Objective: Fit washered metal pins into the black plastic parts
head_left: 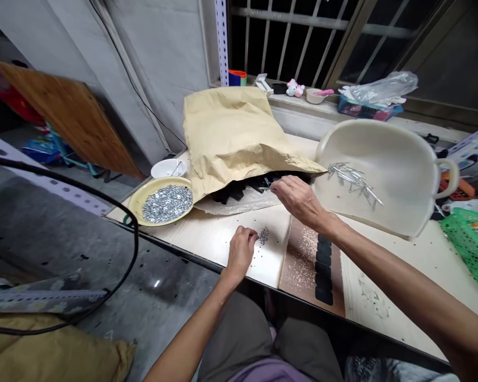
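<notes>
My left hand [242, 248] rests on the table with its fingers pinched together, at the edge of a small pile of shiny metal pieces [263, 235]. What lies between its fingertips is too small to make out. My right hand [297, 195] is closed at the mouth of a tan paper sack [231, 132]. A thin metal piece [265, 188] shows at its fingertips, partly hidden. Black flat parts [233, 192] fill the sack's opening. Left of the sack, a yellow bowl [133, 204] holds many small metal pieces that look like washers or nuts.
A large white scoop-shaped basin [398, 159] holds long metal pins [352, 178]. Black flat pieces [324, 270] lie in a row on a brown board [298, 265]. A white bowl [163, 168] stands behind the yellow one. A green basket [468, 244] sits at right. A black cable [133, 249] loops at left.
</notes>
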`<state>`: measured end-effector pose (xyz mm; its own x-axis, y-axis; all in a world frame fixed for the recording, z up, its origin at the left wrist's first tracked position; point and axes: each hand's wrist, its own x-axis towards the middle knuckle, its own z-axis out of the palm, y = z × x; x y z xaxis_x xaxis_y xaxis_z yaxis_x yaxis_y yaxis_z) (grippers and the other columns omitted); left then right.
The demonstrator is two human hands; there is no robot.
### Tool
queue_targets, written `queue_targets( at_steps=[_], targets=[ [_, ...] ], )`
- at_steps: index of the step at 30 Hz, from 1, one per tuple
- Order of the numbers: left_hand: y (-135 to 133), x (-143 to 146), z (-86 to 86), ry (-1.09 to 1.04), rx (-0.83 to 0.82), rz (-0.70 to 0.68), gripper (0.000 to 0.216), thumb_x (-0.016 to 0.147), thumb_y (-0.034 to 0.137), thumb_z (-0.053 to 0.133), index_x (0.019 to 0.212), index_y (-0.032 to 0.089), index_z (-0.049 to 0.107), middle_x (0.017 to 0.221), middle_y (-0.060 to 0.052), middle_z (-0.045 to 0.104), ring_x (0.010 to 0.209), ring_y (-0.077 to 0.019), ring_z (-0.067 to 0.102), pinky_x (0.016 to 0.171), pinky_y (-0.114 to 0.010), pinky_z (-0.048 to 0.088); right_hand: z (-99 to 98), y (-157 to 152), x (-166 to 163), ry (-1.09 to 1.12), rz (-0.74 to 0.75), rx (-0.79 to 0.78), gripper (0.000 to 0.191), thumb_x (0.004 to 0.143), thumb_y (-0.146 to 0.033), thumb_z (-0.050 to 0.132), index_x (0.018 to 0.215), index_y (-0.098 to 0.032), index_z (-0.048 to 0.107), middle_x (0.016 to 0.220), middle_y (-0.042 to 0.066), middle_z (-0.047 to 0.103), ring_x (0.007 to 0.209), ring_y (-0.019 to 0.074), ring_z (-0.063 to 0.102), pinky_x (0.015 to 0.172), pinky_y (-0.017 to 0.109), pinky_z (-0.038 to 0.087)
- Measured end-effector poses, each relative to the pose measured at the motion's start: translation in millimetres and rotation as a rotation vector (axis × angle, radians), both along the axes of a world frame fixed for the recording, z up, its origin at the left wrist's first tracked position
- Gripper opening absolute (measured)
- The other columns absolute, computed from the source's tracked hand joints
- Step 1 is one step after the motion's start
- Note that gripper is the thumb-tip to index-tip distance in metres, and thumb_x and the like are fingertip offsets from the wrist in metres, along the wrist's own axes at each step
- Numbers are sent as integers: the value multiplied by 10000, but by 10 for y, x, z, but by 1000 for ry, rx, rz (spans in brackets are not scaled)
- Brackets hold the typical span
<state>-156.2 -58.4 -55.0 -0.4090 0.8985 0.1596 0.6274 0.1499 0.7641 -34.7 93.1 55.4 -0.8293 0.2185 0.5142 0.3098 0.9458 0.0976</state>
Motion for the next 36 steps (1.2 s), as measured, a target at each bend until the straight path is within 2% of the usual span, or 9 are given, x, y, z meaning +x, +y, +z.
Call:
queue_targets(
  at_steps=[2,4,7,12,18,21,24,29,36],
  targets=[
    [14,-28,-11,-160,-5,41,112,802,184,553,756,155,650,708,-30,604,640,-144,590,622,-255,456,129,-243,168,100,-23,-101,239,967,-227,343,1008,-145,564,846,62,579,771,156,500,709,287,405],
    [16,-42,-2,-359,-38,63,131,802,242,546,771,157,641,560,14,564,467,-116,531,480,-224,409,125,-495,357,167,-54,-212,262,965,-228,344,1124,-149,536,900,70,588,797,159,535,703,282,437],
    [1,-35,40,-490,-47,77,144,793,265,539,773,154,629,408,63,470,322,-97,421,368,-204,313,-65,-806,635,158,-110,-314,332,962,-213,332,1256,-192,484,949,75,587,833,169,562,707,289,470],
    [-16,-8,107,-463,18,101,98,740,187,572,668,147,624,375,68,466,311,-74,409,397,-191,318,-417,-1097,986,124,-164,-388,337,955,-208,340,1230,-249,531,917,62,562,844,175,565,726,296,478],
    [-72,41,172,-551,2,83,135,746,253,585,701,130,616,410,50,495,302,-72,394,342,-190,291,-496,-1219,1174,266,-261,-485,297,947,-246,384,1170,-250,580,910,47,547,785,153,568,699,267,477],
    [-112,164,282,-622,36,55,209,765,326,581,773,119,602,612,-11,615,403,-69,483,382,-186,370,-447,-1245,1120,285,-241,-514,282,944,-258,400,1135,-246,606,895,42,538,753,140,565,671,249,467],
    [-129,354,441,-782,123,4,267,733,367,636,809,114,595,752,-50,651,512,-73,548,451,-185,434,-396,-1279,1000,275,-209,-522,288,946,-262,401,1153,-259,602,856,32,531,732,135,561,668,243,458],
    [-158,624,676,-1025,234,-57,308,672,370,723,793,112,605,709,-34,640,559,-86,575,523,-204,483,-368,-1311,897,284,-260,-523,299,950,-286,398,1185,-302,582,834,18,518,688,127,551,650,237,448],
    [-190,781,793,-1022,244,-75,267,679,326,725,787,103,624,679,-18,634,586,-94,586,582,-225,499,-419,-1295,1017,368,-224,-546,310,948,-284,401,1205,-281,573,850,29,524,725,131,567,707,248,473]
  ],
)
